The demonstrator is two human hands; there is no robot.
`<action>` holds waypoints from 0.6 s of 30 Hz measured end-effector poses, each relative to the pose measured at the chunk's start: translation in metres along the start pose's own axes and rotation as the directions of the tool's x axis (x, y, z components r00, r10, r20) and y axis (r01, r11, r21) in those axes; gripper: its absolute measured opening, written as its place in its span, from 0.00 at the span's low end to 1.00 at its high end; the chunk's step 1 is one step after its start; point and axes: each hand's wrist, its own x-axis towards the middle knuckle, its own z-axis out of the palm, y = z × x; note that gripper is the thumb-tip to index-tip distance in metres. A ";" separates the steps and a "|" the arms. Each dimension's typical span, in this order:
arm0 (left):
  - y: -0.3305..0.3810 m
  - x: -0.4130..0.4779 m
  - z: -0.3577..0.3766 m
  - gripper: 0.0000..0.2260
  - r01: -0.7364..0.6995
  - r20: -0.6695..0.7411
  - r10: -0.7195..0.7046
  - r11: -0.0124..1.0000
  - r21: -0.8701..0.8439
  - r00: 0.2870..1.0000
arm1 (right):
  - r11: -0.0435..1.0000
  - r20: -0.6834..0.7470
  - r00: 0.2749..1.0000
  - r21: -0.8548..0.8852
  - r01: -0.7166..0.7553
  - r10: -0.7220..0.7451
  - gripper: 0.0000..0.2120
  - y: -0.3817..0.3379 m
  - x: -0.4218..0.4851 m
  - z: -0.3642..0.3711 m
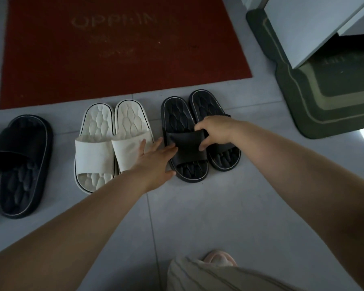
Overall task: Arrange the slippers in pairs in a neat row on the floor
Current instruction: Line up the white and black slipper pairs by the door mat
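On the grey tiled floor (pixel 198 206), just before the near edge of a red mat (pixel 122 49), a row of slippers is laid out. A black slipper (pixel 185 149) is set side by side with a second black slipper (pixel 206 106), the two touching along their inner edges. The strap of the first is pinched by the right hand (pixel 215 131), thumb on the far edge and fingers curled over the near edge, so that this grip is clamped on the strap. The left hand (pixel 156 158) is held flat with straight, spread fingers; its grip is apart, the fingertips lying across the gap between the black slipper and the white pair (pixel 97 152) beside it. Well apart, towards the left edge of the floor, a further dark slipper (pixel 21 164) is seen. A green mat (pixel 324 106) lies at the right, partly under a white cabinet (pixel 303 28).
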 end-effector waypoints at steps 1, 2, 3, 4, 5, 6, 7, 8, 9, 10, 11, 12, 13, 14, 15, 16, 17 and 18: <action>0.000 0.000 0.000 0.30 0.003 -0.014 -0.003 1.000 -0.014 1.000 | 0.999 -0.035 0.999 0.042 -0.012 0.013 0.25 0.002 -0.001 0.002; 0.000 0.000 -0.001 0.30 0.005 -0.031 -0.006 1.000 -0.028 1.000 | 0.996 -0.075 0.997 0.079 -0.029 0.035 0.24 0.004 -0.003 0.004; 0.000 0.000 -0.002 0.30 0.008 -0.050 -0.010 0.999 -0.044 0.999 | 0.993 -0.112 0.992 0.108 -0.046 0.059 0.24 0.007 -0.005 0.007; 0.000 0.001 -0.003 0.30 0.010 -0.067 -0.014 0.998 -0.061 0.998 | 0.989 -0.140 0.987 0.133 -0.064 0.082 0.24 0.010 -0.007 0.010; -0.001 0.001 -0.004 0.30 0.013 -0.077 -0.019 0.997 -0.077 0.997 | 0.985 -0.151 0.983 0.153 -0.081 0.104 0.24 0.013 -0.010 0.012; -0.001 0.001 -0.005 0.30 0.017 -0.080 -0.025 0.996 -0.088 0.996 | 0.982 -0.150 0.981 0.160 -0.097 0.121 0.23 0.017 -0.013 0.013; -0.001 0.001 -0.005 0.29 0.022 -0.082 -0.029 0.996 -0.092 0.996 | 0.982 -0.139 0.981 0.150 -0.113 0.134 0.22 0.022 -0.016 0.011; -0.001 0.001 -0.005 0.29 0.025 -0.084 -0.033 0.995 -0.092 0.996 | 0.984 -0.124 0.982 0.126 -0.130 0.146 0.21 0.028 -0.020 0.007; -0.002 0.001 -0.005 0.29 0.028 -0.089 -0.036 0.995 -0.091 0.995 | 0.984 -0.104 0.982 0.097 -0.149 0.159 0.23 0.035 -0.023 0.002; -0.002 0.001 -0.005 0.28 0.029 -0.096 -0.038 0.995 -0.091 0.995 | 0.983 -0.084 0.980 0.068 -0.173 0.178 0.26 0.043 -0.025 -0.003; -0.002 0.001 -0.005 0.28 0.031 -0.105 -0.041 0.995 -0.094 0.994 | 0.978 -0.063 0.976 0.044 -0.205 0.207 0.28 0.052 -0.028 -0.008; -0.003 0.001 -0.006 0.28 0.033 -0.115 -0.044 0.995 -0.097 0.992 | 0.971 -0.048 0.970 0.029 -0.238 0.239 0.30 0.061 -0.031 -0.013; -0.004 0.001 -0.007 0.28 0.036 -0.126 -0.049 0.994 -0.100 0.991 | 0.962 -0.038 0.962 0.020 -0.271 0.271 0.31 0.069 -0.034 -0.017; -0.006 0.002 -0.009 0.29 0.042 -0.141 -0.056 0.994 -0.101 0.988 | 0.954 -0.035 0.954 0.013 -0.298 0.299 0.31 0.077 -0.036 -0.020; -0.009 0.003 -0.012 0.29 0.050 -0.158 -0.066 0.994 -0.101 0.985 | 0.947 -0.034 0.947 0.013 -0.320 0.320 0.31 0.083 -0.039 -0.022; -0.011 0.004 -0.015 0.29 0.063 -0.177 -0.080 0.993 -0.102 0.981 | 0.941 -0.035 0.941 0.013 -0.337 0.337 0.32 0.089 -0.040 -0.023; -0.015 0.005 -0.018 0.29 0.080 -0.195 -0.099 0.991 -0.104 0.976 | 0.935 -0.034 0.934 0.008 -0.354 0.354 0.32 0.093 -0.041 -0.023; -0.018 0.006 -0.021 0.29 0.101 -0.212 -0.121 0.989 -0.105 0.970 | 0.929 -0.032 0.929 -0.010 -0.370 0.370 0.33 0.096 -0.041 -0.022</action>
